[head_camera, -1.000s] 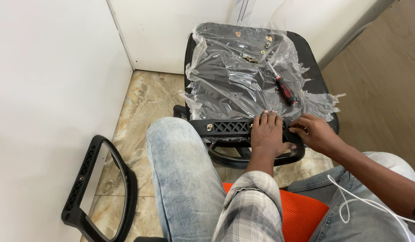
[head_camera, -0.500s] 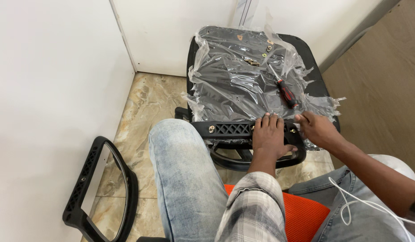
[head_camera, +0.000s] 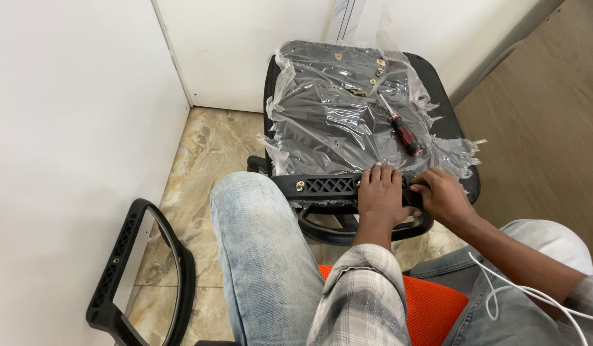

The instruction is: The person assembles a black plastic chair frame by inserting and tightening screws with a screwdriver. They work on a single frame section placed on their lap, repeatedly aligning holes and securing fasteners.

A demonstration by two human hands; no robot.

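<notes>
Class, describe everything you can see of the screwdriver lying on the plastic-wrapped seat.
The screwdriver has a thin bright metal shaft and a chunky handle in red and black, seemingly plastic or rubber. It lies flat and loose on the crinkled clear plastic wrap covering the dark chair seat, towards the seat's right side. It runs diagonally, tip pointing away towards the wall, handle nearer the person. Neither the left hand nor the right hand touches it.
</notes>
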